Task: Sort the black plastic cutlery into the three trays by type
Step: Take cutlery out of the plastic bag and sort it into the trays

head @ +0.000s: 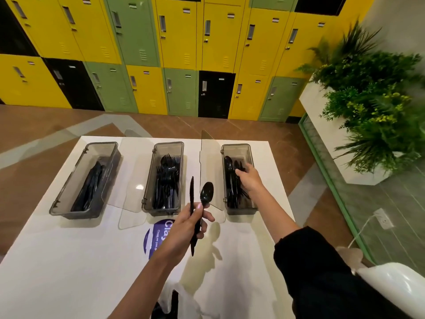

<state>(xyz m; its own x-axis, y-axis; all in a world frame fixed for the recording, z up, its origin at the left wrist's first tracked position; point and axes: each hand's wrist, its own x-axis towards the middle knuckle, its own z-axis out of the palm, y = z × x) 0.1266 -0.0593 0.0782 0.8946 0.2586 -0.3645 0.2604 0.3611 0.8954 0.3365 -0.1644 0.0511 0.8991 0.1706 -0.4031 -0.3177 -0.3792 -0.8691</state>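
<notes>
Three smoky clear trays stand in a row on the white table (pixel 69 261), lids open. The left tray (pixel 69 192) holds black knives, the middle tray (pixel 147 180) black forks, the right tray (pixel 250 153) black spoons. My left hand (pixel 186 229) is raised in front of the middle tray and grips a black knife (pixel 191 192) and a black spoon (pixel 206 192) by their handles, heads up. My right hand (pixel 249 178) reaches into the right tray, fingers down among the spoons; whether it holds one is hidden.
A purple round sticker (pixel 154 238) lies on the table below the middle tray. Open clear lids (pixel 208 171) stand beside the trays. Coloured lockers (pixel 179 54) line the far wall. A planter with green plants (pixel 372 107) sits at the right. A white chair back (pixel 395 288) is lower right.
</notes>
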